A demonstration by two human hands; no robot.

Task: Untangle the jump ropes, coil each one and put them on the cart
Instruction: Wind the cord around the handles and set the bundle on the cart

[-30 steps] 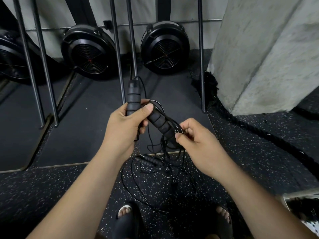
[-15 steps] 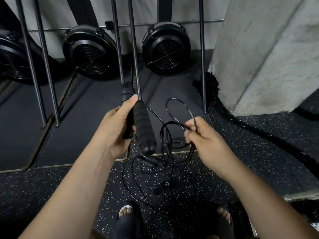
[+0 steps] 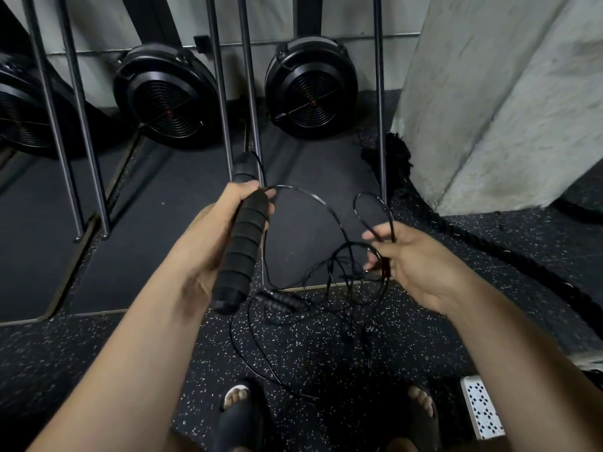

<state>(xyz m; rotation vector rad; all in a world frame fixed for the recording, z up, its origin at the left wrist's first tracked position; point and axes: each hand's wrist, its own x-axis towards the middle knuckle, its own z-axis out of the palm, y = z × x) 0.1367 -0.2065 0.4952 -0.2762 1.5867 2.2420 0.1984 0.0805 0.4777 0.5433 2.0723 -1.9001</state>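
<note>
Left hand (image 3: pixel 208 243): clenched round a ribbed foam handle (image 3: pixel 241 252) that's angled down, with a second handle (image 3: pixel 244 168) poking up past the thumb.
Right hand (image 3: pixel 421 265): thin cord loops (image 3: pixel 372 207) are pinched in the curled fingers, held up beside the left.
Tangle (image 3: pixel 342 275): strung between both hands, dangling to the speckled floor (image 3: pixel 163 353).
Spare handle (image 3: pixel 284 301): seen lying on the floor, right under the tangle.

Left hand (image 3: pixel 212 236) grips handles (image 3: pixel 243 249); right hand (image 3: pixel 421 265) pinches rope (image 3: pixel 390 225).
</note>
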